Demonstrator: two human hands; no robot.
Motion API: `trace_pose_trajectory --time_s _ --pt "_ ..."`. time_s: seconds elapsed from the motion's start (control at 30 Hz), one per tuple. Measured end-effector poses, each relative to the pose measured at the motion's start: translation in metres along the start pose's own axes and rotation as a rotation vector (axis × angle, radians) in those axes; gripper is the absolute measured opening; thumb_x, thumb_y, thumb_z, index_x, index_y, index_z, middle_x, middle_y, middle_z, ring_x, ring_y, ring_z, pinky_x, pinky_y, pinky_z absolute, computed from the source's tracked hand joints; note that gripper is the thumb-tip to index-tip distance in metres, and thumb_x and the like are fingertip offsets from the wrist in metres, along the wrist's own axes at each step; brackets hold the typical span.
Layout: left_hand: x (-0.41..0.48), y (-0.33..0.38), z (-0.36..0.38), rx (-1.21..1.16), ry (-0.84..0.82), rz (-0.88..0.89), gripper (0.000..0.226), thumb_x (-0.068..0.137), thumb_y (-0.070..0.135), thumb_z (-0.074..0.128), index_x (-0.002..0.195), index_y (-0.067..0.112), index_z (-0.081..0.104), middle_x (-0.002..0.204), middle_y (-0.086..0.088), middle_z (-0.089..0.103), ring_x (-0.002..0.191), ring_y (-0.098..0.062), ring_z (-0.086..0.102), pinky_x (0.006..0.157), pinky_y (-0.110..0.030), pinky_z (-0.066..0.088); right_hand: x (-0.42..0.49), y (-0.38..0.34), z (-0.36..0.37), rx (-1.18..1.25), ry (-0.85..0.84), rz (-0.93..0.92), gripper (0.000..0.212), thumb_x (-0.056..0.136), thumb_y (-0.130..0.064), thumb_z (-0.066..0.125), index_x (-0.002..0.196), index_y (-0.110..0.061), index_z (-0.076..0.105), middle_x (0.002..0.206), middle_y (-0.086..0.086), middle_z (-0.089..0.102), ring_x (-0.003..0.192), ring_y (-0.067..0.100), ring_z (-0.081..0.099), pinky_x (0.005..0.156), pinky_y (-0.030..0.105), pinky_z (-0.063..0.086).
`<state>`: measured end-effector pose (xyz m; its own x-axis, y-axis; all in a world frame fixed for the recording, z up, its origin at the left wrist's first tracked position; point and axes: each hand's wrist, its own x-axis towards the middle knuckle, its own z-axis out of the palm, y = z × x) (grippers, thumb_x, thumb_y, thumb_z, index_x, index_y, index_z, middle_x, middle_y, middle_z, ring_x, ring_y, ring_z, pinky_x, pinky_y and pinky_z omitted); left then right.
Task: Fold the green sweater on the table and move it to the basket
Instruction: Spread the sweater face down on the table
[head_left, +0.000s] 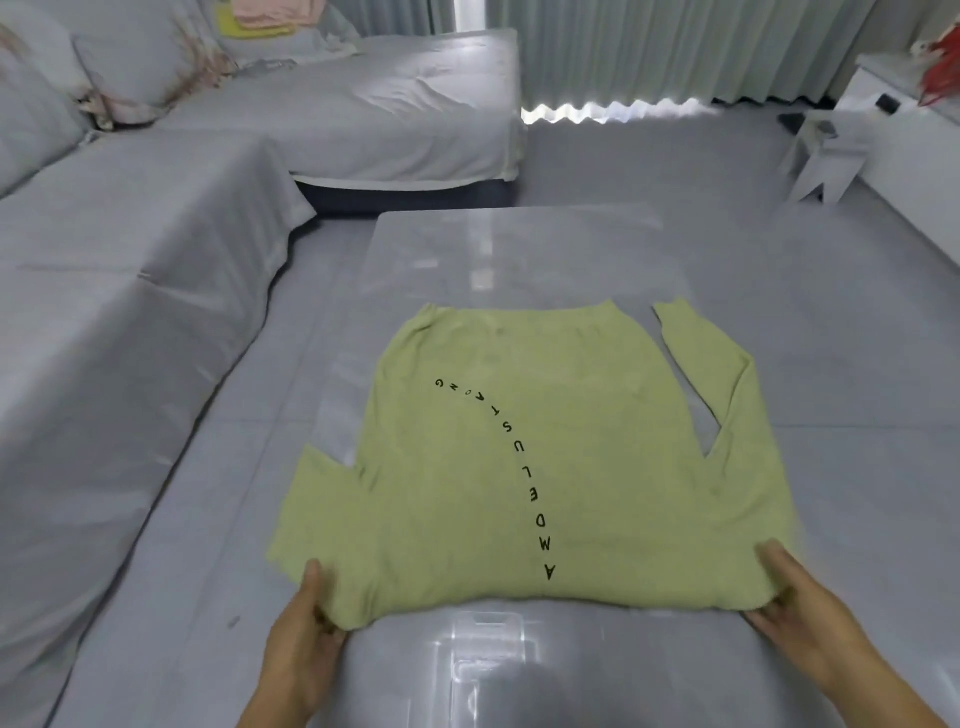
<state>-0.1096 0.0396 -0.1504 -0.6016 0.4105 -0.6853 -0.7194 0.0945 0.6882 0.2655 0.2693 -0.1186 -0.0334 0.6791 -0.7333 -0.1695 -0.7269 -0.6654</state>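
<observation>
Views: one. Head view, worn on the person, sited above the near edge of the bench (519, 249), facing forward and steeply down. Wide-angle; bench edges splay outward toward the bottom. Near field: left hand (304, 631) and right hand (795, 605) show at the bottom edge, close to the lens. Mid field: green sweater (519, 441), centred. Far field: sofa (156, 234) at left, curtains (675, 47) along the top.
</observation>
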Motion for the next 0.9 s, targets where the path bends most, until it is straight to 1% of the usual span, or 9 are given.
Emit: trace_pose_trajectory --time_s 0.07,0.13,0.27,0.33,0.43,0.5,0.67,0.8,0.9 --pt "-0.009 -0.006 0.004 0.12 -0.122 0.033 0.025 0.091 0.014 0.053 0.115 0.011 0.057 0.102 -0.002 0.07 0.101 -0.024 0.061 0.076 -0.028 0.056 -0.007 0.008 0.003 -0.046 -0.11 0.028 0.026 0.092 -0.022 0.049 0.118 -0.02 0.049 0.104 -0.005 0.062 0.094 0.016 0.057 0.091 0.035 0.05" --pt "-0.016 -0.006 0.006 0.261 -0.104 0.067 0.026 0.084 -0.001 0.059 0.108 0.008 0.058 0.092 -0.001 0.072 0.09 -0.024 0.063 0.064 -0.021 0.058 -0.016 0.012 0.006 -0.125 -0.179 0.065 0.029 0.089 -0.012 0.054 0.118 -0.018 0.052 0.102 -0.002 0.066 0.092 0.017 0.06 0.071 0.024 0.057" --pt "-0.02 0.031 0.016 0.455 -0.111 0.139 0.034 0.078 0.007 0.069 0.108 -0.002 0.056 0.076 -0.007 0.064 0.058 -0.016 0.053 0.042 -0.017 0.044 -0.026 -0.02 0.01 -0.363 -0.227 0.008 0.023 0.085 -0.005 0.057 0.108 -0.004 0.059 0.071 -0.002 0.072 0.058 0.01 0.06 0.047 0.016 0.046" --pt "-0.017 0.063 0.035 0.292 -0.143 0.166 0.013 0.087 0.007 0.058 0.1 0.004 0.058 0.061 0.0 0.065 0.045 -0.008 0.052 0.038 -0.015 0.041 -0.025 -0.05 0.02 -0.281 -0.261 -0.057 0.017 0.088 -0.006 0.052 0.103 -0.002 0.06 0.067 -0.002 0.071 0.05 0.009 0.059 0.042 0.014 0.046" --pt "-0.008 0.092 0.079 -0.064 -0.233 0.133 0.02 0.097 0.019 0.042 0.087 0.016 0.059 0.076 0.002 0.072 0.068 -0.008 0.069 0.062 -0.021 0.057 -0.018 -0.086 0.051 0.093 -0.301 -0.112 0.011 0.091 -0.014 0.049 0.088 -0.014 0.059 0.072 -0.002 0.073 0.061 0.007 0.069 0.051 0.019 0.055" --pt "0.001 0.08 0.1 0.023 -0.233 0.116 0.019 0.096 0.024 0.043 0.084 0.017 0.057 0.09 -0.003 0.067 0.082 -0.015 0.065 0.074 -0.029 0.054 -0.003 -0.082 0.068 0.132 -0.275 -0.126 0.007 0.085 -0.019 0.056 0.087 -0.014 0.061 0.088 0.006 0.071 0.074 0.013 0.071 0.056 0.024 0.058" --pt "0.019 0.019 0.115 0.311 -0.129 0.087 0.004 0.093 0.011 0.052 0.095 0.01 0.056 0.083 -0.006 0.056 0.073 -0.014 0.054 0.059 -0.021 0.051 0.034 -0.02 0.083 -0.1 -0.163 -0.089 0.027 0.094 -0.008 0.046 0.121 -0.002 0.048 0.105 0.014 0.058 0.099 0.027 0.056 0.09 0.037 0.046" --pt "0.033 0.005 0.129 0.683 -0.061 0.285 0.033 0.085 0.012 0.064 0.114 0.012 0.049 0.086 0.0 0.054 0.081 -0.017 0.052 0.073 -0.026 0.041 0.045 -0.005 0.099 -0.19 -0.137 -0.154 0.02 0.09 -0.005 0.054 0.11 -0.001 0.054 0.082 0.01 0.059 0.077 0.02 0.057 0.062 0.018 0.055" --pt "0.044 0.004 0.137 1.016 -0.014 0.487 0.015 0.083 0.01 0.063 0.097 0.01 0.057 0.083 -0.008 0.056 0.079 -0.022 0.05 0.071 -0.028 0.036 0.053 0.005 0.112 -0.398 -0.114 -0.274 0.02 0.087 -0.004 0.058 0.106 -0.002 0.055 0.074 0.007 0.058 0.064 0.017 0.052 0.048 0.011 0.047"
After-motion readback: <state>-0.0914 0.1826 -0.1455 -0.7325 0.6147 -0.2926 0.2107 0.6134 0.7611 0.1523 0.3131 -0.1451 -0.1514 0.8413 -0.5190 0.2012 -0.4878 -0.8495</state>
